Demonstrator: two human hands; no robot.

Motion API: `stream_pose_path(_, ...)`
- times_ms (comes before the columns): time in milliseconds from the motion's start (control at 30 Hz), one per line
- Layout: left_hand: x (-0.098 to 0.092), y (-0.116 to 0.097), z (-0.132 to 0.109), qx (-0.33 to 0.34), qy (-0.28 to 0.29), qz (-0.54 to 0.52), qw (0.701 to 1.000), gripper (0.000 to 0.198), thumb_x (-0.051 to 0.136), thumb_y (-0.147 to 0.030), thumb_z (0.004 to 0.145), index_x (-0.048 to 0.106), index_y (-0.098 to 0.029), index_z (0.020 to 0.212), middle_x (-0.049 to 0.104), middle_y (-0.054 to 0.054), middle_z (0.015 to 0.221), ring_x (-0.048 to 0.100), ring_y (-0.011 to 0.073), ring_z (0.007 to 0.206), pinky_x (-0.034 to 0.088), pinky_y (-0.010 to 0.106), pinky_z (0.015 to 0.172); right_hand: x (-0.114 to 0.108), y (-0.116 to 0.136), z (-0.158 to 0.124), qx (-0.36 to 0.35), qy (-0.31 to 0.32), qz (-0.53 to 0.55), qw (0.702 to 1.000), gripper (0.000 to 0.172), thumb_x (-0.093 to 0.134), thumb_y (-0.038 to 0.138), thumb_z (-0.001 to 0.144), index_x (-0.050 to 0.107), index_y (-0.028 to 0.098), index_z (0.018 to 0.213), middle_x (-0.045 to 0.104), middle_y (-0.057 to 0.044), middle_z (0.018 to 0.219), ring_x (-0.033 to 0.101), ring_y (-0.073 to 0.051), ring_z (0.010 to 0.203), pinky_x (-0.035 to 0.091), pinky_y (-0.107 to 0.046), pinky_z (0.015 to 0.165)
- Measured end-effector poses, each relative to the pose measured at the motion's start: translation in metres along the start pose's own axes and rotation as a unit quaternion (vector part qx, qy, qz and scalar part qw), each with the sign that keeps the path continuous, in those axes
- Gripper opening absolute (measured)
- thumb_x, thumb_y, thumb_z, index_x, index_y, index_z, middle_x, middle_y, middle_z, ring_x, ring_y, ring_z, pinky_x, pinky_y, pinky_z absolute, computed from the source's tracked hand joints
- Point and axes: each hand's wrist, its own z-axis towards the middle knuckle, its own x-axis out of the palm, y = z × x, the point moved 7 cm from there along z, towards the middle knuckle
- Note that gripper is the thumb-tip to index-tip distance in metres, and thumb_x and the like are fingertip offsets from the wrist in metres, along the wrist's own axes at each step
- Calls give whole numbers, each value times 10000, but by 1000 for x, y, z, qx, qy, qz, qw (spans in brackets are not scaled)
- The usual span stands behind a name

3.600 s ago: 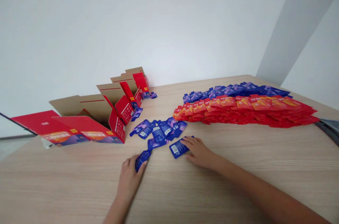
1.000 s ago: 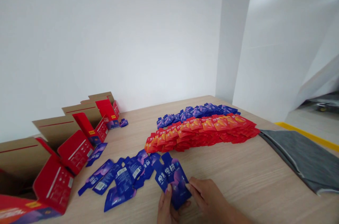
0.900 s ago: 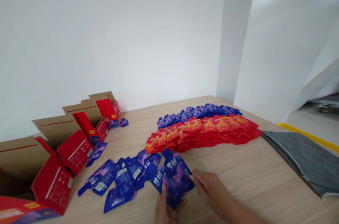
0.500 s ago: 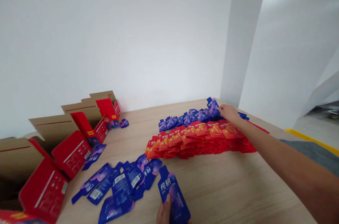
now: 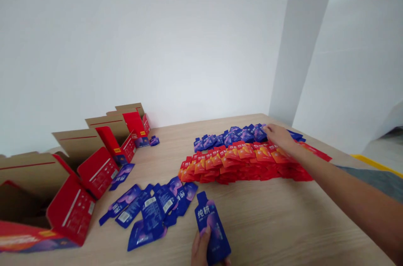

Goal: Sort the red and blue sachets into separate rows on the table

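My left hand (image 5: 201, 249) at the bottom edge grips a blue spouted pouch (image 5: 211, 226) with white characters, held just above the wooden table (image 5: 283, 220). My right hand (image 5: 278, 135) reaches far across, fingers resting on a blue pouch at the right part of the back row of blue pouches (image 5: 229, 136). In front of that row lies a long overlapping row of red-orange pouches (image 5: 239, 161). A loose heap of several blue pouches (image 5: 154, 211) lies left of my left hand.
Several open red-and-brown cardboard boxes (image 5: 94, 161) stand in a line along the left, with a stray blue pouch (image 5: 122, 174) beside them. A grey cloth (image 5: 371, 176) lies at the right table edge. White walls and a pillar stand behind.
My right hand took a blue pouch from the pair held in both hands, carried it to the far blue row and set it down there. My left hand keeps one pouch.
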Motion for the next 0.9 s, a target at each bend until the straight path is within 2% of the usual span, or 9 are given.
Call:
stream_pose_path(100, 6, -4, -4, 24, 9, 16, 1000, 508, 699, -596, 547, 532, -168, 765, 511, -50, 452, 460, 115, 274, 322, 193, 247, 10, 44, -65, -111, 30, 112, 987, 327, 332, 311, 892, 624, 164, 902, 667, -53, 778, 609, -165, 733, 419, -221, 648)
stream_pose_path(200, 9, -10, -5, 46, 12, 66, 997, 544, 657, -650, 550, 508, -170, 759, 468, -76, 423, 383, 76, 238, 240, 165, 222, 44, 95, -152, -195, 159, 273, 929, 356, 342, 396, 879, 612, 168, 841, 566, 1, 536, 541, -132, 513, 395, -209, 520)
stream_pose_path(333, 9, -30, -10, 89, -26, 139, 986, 586, 571, -718, 571, 513, -171, 772, 418, -89, 382, 345, 62, 248, 202, 162, 253, 98, 145, -257, -150, 386, 413, 811, 378, 337, 491, 862, 529, 173, 791, 513, 35, 481, 410, -83, 349, 319, -178, 364)
stream_pose_path(400, 13, -45, -13, 123, -28, 156, 980, 573, 547, -720, 594, 502, -180, 779, 425, -88, 394, 357, 65, 274, 229, 169, 283, 108, 161, -278, -127, 411, 470, 771, 346, 360, 500, 842, 487, 178, 841, 496, 54, 483, 384, -74, 331, 311, -171, 342)
stream_pose_path(500, 21, -65, -12, 165, 20, 190, 968, 551, 509, -699, 647, 493, -189, 855, 454, -82, 418, 362, 77, 298, 242, 180, 305, 103, 167, -257, -117, 362, 488, 785, 279, 359, 445, 840, 455, 184, 826, 463, 74, 453, 368, -69, 326, 296, -160, 342)
stream_pose_path(633, 2, -105, -4, 272, 28, 281, 920, 411, 496, -575, 747, 524, -189, 887, 536, -35, 525, 488, 118, 443, 380, 213, 431, 74, 145, -164, -100, 243, 380, 887, 231, 352, 350, 869, 443, 183, 737, 534, 38, 490, 446, -78, 366, 334, -168, 383)
stream_pose_path(700, -25, -127, 0, 340, -17, 358, 869, 331, 513, -496, 766, 565, -191, 883, 606, 13, 662, 586, 169, 639, 473, 283, 626, 57, 130, -107, -86, 175, 232, 953, 284, 322, 323, 907, 499, 160, 758, 597, -3, 566, 513, -87, 437, 394, -177, 454)
stream_pose_path(800, -73, -149, 6, 412, -88, 487, 765, 345, 515, -457, 761, 595, -179, 948, 643, 91, 951, 585, 260, 949, 432, 439, 885, 51, 120, -34, -61, 172, 148, 972, 370, 312, 225, 927, 571, 95, 697, 628, -91, 645, 567, -115, 538, 436, -208, 535)
stream_pose_path(900, -114, -150, 13, 433, -137, 605, 654, 433, 533, -454, 752, 579, -167, 1073, 607, 122, 1117, 517, 291, 1103, 374, 493, 961, 70, 121, 11, -50, 203, 88, 974, 275, 426, 260, 923, 613, 68, 858, 633, -97, 851, 602, -139, 722, 491, -261, 666)
